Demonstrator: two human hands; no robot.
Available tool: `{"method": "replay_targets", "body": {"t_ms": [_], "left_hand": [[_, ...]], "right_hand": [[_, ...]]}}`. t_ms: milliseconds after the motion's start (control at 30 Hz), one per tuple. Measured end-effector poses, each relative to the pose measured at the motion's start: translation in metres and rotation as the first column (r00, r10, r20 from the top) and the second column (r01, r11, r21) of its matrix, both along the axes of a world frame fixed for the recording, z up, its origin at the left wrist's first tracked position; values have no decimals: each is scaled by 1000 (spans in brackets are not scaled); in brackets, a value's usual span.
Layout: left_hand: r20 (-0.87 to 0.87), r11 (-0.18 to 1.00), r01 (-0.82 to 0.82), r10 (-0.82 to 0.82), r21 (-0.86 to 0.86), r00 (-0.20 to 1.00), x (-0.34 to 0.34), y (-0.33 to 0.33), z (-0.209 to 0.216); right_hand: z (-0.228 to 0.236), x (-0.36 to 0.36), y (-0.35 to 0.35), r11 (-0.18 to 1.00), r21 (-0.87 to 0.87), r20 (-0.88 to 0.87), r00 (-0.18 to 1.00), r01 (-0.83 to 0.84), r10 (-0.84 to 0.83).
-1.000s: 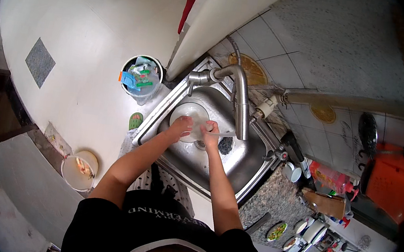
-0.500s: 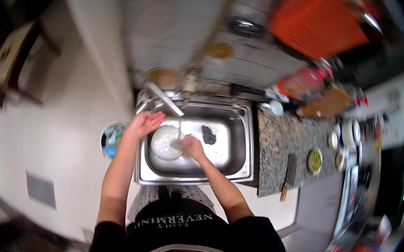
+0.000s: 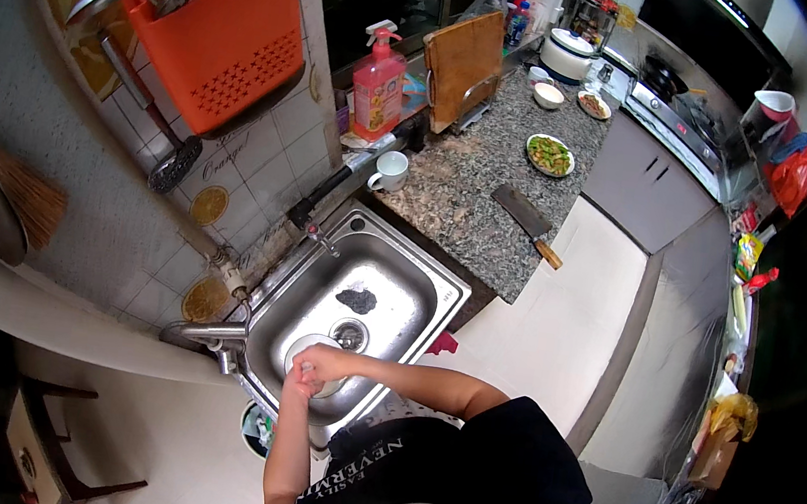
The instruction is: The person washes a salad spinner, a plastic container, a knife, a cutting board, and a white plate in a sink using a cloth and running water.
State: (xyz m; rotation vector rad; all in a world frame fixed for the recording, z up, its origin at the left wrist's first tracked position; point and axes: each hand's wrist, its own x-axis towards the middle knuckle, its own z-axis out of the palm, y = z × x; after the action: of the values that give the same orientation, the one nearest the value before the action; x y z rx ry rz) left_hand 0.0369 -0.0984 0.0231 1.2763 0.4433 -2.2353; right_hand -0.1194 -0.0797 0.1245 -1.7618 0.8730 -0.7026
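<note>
Inside the steel sink (image 3: 280,312) sits a round white bowl (image 3: 335,386), largely covered by my hands. My left hand (image 3: 302,375) and my right hand (image 3: 330,362) meet above it, touching each other. The fingers of both look curled together; whatever is between them, if anything, is hidden. A dark, crumpled scrubbing pad (image 3: 356,300) lies on the sink floor beyond the drain strainer (image 3: 349,334). The metal faucet (image 3: 212,330) reaches over the sink's left rim, close to my hands.
On the granite counter (image 3: 460,199) stand a white mug (image 3: 390,172), a cleaver (image 3: 526,222), a dish of green food (image 3: 549,155) and a cutting board (image 3: 461,68). An orange utensil basket (image 3: 218,38) hangs on the wall. A waste bin (image 3: 257,428) stands below the sink's left side.
The view has swung to the right, bringing in more counter and stove. My hands, apart before with the left palm spread, have come together over the bowl.
</note>
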Motion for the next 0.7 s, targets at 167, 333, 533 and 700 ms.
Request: {"method": "replay_targets", "body": {"t_ms": [167, 333, 533, 700], "left_hand": [[65, 983, 122, -114, -137, 991, -28, 8, 26], [-196, 980, -13, -27, -198, 980, -37, 2, 56], [-592, 965, -262, 215, 7, 777, -47, 18, 64], [-784, 979, -189, 172, 70, 597, -57, 17, 71]], "right_hand": [[-41, -20, -40, 718, 619, 169, 838, 319, -519], [-122, -16, -50, 568, 798, 222, 776, 204, -590], [-83, -17, -30, 444, 786, 611, 432, -430, -664], [-107, -29, -47, 542, 744, 652, 602, -390, -461]]}}
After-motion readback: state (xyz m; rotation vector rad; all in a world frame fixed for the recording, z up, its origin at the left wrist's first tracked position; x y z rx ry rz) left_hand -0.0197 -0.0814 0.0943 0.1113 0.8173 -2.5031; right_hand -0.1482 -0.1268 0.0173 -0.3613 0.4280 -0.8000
